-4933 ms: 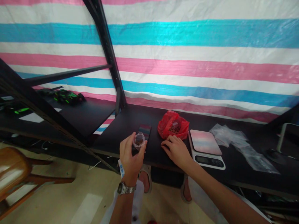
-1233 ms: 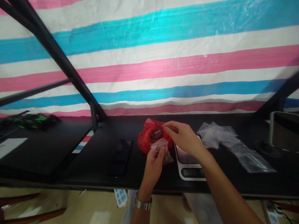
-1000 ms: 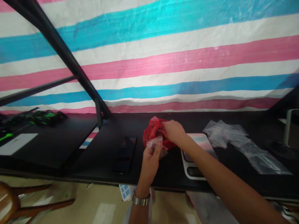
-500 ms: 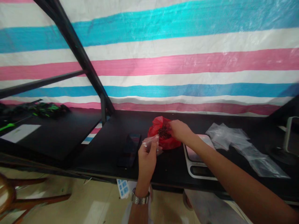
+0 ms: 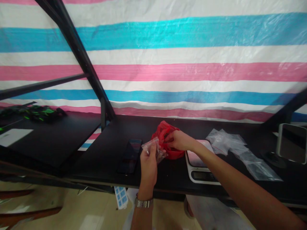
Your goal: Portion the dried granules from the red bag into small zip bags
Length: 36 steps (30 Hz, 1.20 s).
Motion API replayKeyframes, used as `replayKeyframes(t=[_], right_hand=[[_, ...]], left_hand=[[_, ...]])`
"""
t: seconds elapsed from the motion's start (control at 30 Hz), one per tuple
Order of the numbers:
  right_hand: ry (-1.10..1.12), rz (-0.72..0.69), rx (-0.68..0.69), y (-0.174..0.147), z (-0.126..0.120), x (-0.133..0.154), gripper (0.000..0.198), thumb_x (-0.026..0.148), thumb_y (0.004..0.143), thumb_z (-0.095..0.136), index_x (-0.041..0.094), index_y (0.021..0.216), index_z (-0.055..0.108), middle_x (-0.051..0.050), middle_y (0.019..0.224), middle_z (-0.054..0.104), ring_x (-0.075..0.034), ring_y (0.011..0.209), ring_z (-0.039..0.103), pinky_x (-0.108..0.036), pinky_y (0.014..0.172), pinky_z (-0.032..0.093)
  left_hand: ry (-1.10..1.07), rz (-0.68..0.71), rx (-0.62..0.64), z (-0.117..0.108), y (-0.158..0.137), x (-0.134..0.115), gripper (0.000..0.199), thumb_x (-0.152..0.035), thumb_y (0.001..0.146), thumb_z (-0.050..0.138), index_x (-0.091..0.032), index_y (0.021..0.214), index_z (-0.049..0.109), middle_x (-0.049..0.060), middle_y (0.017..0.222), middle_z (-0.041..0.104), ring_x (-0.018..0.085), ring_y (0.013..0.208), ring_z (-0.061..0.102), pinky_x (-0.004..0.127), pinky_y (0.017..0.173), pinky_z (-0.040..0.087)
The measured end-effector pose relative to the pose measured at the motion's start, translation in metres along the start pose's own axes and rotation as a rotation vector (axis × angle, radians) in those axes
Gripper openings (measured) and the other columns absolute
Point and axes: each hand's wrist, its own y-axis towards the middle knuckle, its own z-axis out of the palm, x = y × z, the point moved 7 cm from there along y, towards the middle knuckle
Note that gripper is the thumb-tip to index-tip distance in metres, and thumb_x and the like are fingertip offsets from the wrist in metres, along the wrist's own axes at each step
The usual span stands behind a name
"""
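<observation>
My left hand (image 5: 149,166) is closed on a small clear plastic zip bag (image 5: 146,147), thumb pressed on its front. The zip bag's mouth leans towards a red plastic bag (image 5: 176,155) standing crumpled on the table. My right hand (image 5: 181,140) dips into the top of the red bag with its fingers curled together. What those fingers pinch is hidden. Dark contents inside the red bag barely show beneath the hand. A white kitchen scale (image 5: 195,159) lies under my right forearm, its platform partly covered.
A black phone (image 5: 129,156) lies left of my hands on the black table (image 5: 103,159). Several clear bags (image 5: 225,142) are spread right of the scale, near a framed device on a round stand (image 5: 292,143). A black metal post (image 5: 83,60) slants up at left.
My right fingers have drawn up and curled at the red bag's opening, covering the dark bits that showed before. The zip bag in my left hand has tilted and shows more. The view has shifted slightly.
</observation>
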Motion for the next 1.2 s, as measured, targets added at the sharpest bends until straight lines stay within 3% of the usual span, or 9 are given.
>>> replayKeyframes(t=[0.23, 0.33, 0.43, 0.5, 0.77, 0.87, 0.97, 1.07, 1.2], right_hand=[[0.354, 0.073, -0.05, -0.011, -0.008, -0.012, 0.025, 0.026, 0.093, 0.064, 0.015, 0.1, 0.085, -0.005, 0.098, 0.084, -0.019, 0.086, 0.073, -0.027, 0.08, 0.054], [0.202, 0.131, -0.125, -0.015, -0.014, -0.018, 0.021, 0.022, 0.094, 0.068, 0.016, 0.105, 0.084, -0.008, 0.106, 0.085, -0.021, 0.093, 0.076, -0.027, 0.084, 0.055], [-0.081, 0.175, -0.181, -0.015, -0.012, -0.018, 0.021, 0.013, 0.09, 0.071, 0.017, 0.106, 0.084, -0.011, 0.11, 0.084, -0.025, 0.101, 0.078, -0.028, 0.088, 0.053], [-0.124, 0.175, -0.168, -0.013, -0.006, -0.016, 0.02, 0.012, 0.09, 0.072, 0.017, 0.105, 0.085, -0.011, 0.108, 0.085, -0.025, 0.101, 0.078, -0.028, 0.086, 0.052], [0.312, 0.09, -0.112, -0.01, 0.004, -0.012, 0.017, 0.019, 0.092, 0.069, 0.016, 0.096, 0.085, -0.006, 0.094, 0.085, -0.02, 0.083, 0.076, -0.026, 0.073, 0.053], [0.502, 0.156, -0.16, -0.021, 0.0, -0.021, 0.02, 0.022, 0.094, 0.067, 0.015, 0.103, 0.084, -0.008, 0.099, 0.085, -0.02, 0.086, 0.076, -0.027, 0.075, 0.055], [0.602, 0.163, -0.238, -0.036, -0.008, -0.026, 0.023, 0.025, 0.093, 0.068, 0.016, 0.107, 0.083, -0.008, 0.102, 0.085, -0.02, 0.091, 0.077, -0.03, 0.083, 0.058], [0.653, 0.117, -0.337, -0.05, -0.018, -0.027, 0.024, 0.031, 0.091, 0.072, 0.016, 0.106, 0.082, -0.01, 0.109, 0.084, -0.023, 0.101, 0.077, -0.035, 0.095, 0.059], [0.665, 0.144, -0.424, -0.061, -0.021, -0.035, 0.03, 0.038, 0.091, 0.073, 0.017, 0.11, 0.082, -0.011, 0.111, 0.084, -0.024, 0.104, 0.078, -0.039, 0.098, 0.06]], left_hand=[[0.018, 0.025, -0.091, -0.013, 0.006, -0.008, 0.065, -0.065, 0.061, 0.095, -0.015, 0.096, 0.073, 0.002, 0.082, 0.08, 0.014, 0.064, 0.075, 0.026, 0.065, 0.064], [0.05, 0.009, -0.083, -0.017, 0.006, -0.01, 0.068, -0.066, 0.06, 0.095, -0.015, 0.098, 0.074, 0.002, 0.084, 0.08, 0.014, 0.067, 0.075, 0.026, 0.065, 0.064], [0.116, -0.039, -0.013, -0.013, 0.005, -0.007, 0.067, -0.067, 0.057, 0.096, -0.015, 0.093, 0.075, -0.001, 0.076, 0.076, 0.013, 0.061, 0.072, 0.025, 0.061, 0.062], [0.138, -0.075, 0.049, -0.008, 0.002, -0.003, 0.065, -0.067, 0.057, 0.096, -0.015, 0.087, 0.073, -0.001, 0.072, 0.074, 0.012, 0.058, 0.07, 0.023, 0.06, 0.061], [0.09, -0.063, 0.042, -0.008, 0.005, -0.002, 0.061, -0.066, 0.063, 0.094, -0.015, 0.091, 0.074, -0.001, 0.075, 0.073, 0.01, 0.06, 0.069, 0.022, 0.064, 0.06], [0.163, 0.049, 0.03, -0.01, 0.007, -0.012, 0.06, -0.066, 0.067, 0.092, -0.016, 0.099, 0.077, 0.002, 0.085, 0.077, 0.012, 0.067, 0.07, 0.025, 0.069, 0.062], [0.251, 0.19, 0.121, 0.0, 0.002, -0.022, 0.049, -0.062, 0.077, 0.087, -0.018, 0.094, 0.078, 0.004, 0.088, 0.077, 0.015, 0.073, 0.07, 0.027, 0.072, 0.062], [0.265, 0.179, 0.205, 0.011, -0.005, -0.017, 0.045, -0.06, 0.082, 0.084, -0.019, 0.099, 0.079, 0.008, 0.092, 0.078, 0.02, 0.08, 0.073, 0.031, 0.073, 0.063], [0.283, 0.152, 0.251, 0.015, -0.009, -0.004, 0.061, -0.068, 0.078, 0.085, -0.019, 0.114, 0.081, 0.015, 0.12, 0.079, 0.029, 0.112, 0.075, 0.04, 0.102, 0.06]])
